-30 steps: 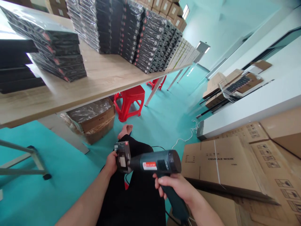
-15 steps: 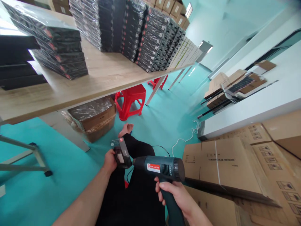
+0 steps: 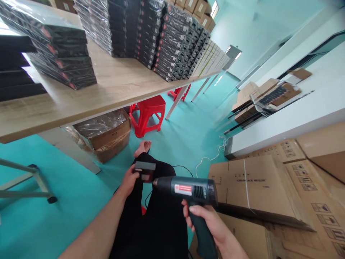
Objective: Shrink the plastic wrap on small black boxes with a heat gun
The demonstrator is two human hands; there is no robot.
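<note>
My right hand (image 3: 202, 219) is wrapped round the handle of a dark green heat gun (image 3: 185, 189) with a red and white label. Its metal nozzle points left, close to a small dark box (image 3: 145, 169). That box sits in the grip of my left hand (image 3: 130, 180), held over my legs and blurred by motion. Whether the nozzle touches the box I cannot tell. My left fingers are partly hidden behind the box.
Stacks of film-wrapped black boxes (image 3: 178, 43) stand on a wooden table (image 3: 113, 77). Below it are an open carton (image 3: 107, 136) with clear film and a red stool (image 3: 148, 113). Large cartons (image 3: 250, 183) fill the right side. A white cable (image 3: 208, 158) lies on the floor.
My left hand has turned the small box from upright to roughly level and raised it slightly. The heat gun has shifted a little to the right. My view has moved slightly.
</note>
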